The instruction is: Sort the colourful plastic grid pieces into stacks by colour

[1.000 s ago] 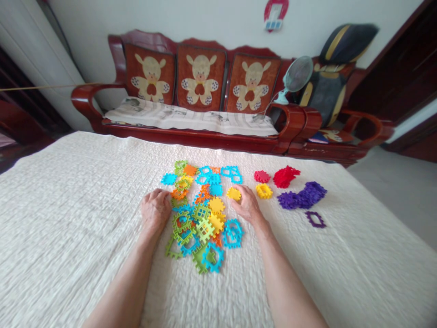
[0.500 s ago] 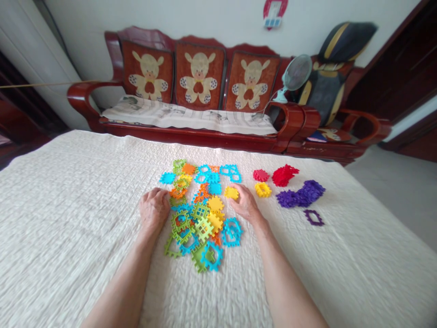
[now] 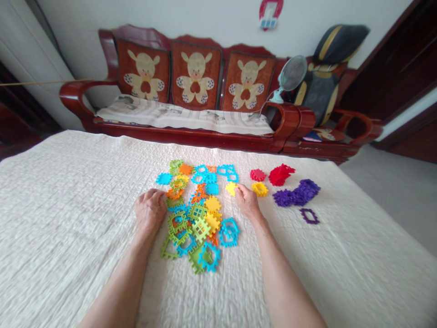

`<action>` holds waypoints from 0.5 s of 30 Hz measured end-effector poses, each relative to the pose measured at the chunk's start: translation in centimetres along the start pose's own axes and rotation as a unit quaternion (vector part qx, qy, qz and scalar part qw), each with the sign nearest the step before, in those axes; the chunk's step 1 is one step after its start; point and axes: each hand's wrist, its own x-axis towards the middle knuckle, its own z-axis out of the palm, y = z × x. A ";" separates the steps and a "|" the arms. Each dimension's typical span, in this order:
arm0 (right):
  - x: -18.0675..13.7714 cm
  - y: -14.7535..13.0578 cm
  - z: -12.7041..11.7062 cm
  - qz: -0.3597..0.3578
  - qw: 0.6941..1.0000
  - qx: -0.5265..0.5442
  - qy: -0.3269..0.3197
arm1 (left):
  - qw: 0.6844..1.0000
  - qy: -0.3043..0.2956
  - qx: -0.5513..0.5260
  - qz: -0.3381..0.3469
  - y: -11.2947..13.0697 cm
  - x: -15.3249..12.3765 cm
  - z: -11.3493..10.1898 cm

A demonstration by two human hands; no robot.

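Observation:
Between the thumb and fingers of my right hand (image 3: 248,201) is a yellow interlocking tile (image 3: 231,188), held just right of the mixed pile. My left hand (image 3: 150,210) rests on the cloth at the pile's left edge with its fingers curled; whatever may be in them is hidden. Close to its fingertips lies an orange tile (image 3: 175,194). The pile mixes green tiles (image 3: 201,228), blue tiles (image 3: 228,231), several yellow tiles (image 3: 212,203) and orange ones, some solid and some open frames, overlapping one another.
Right of my right hand stand a yellow stack (image 3: 260,189), a pinkish-red stack (image 3: 257,175), a red stack (image 3: 281,175) and a purple heap (image 3: 297,194). One purple frame (image 3: 309,216) lies apart. Beyond the cloth-covered table (image 3: 85,182) are a wooden sofa (image 3: 191,131) and a fan (image 3: 292,74).
My right hand has shifted slightly right relative to the pile, taking the yellow tile towards the yellow stack. My left hand stays beside the pile. The whole view has slid a little.

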 end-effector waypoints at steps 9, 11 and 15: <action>-0.2 -0.8 -0.5 0.004 0.999 0.015 -0.028 | 1.000 -0.003 -0.012 -0.008 0.3 0.0 -0.2; -0.3 -1.0 -0.6 0.003 0.999 0.013 -0.038 | 1.000 -0.004 -0.013 -0.011 0.4 0.0 -0.3; -0.4 -1.6 -0.8 -0.004 0.999 0.032 -0.037 | 1.000 -0.007 -0.012 -0.011 0.4 0.1 -0.4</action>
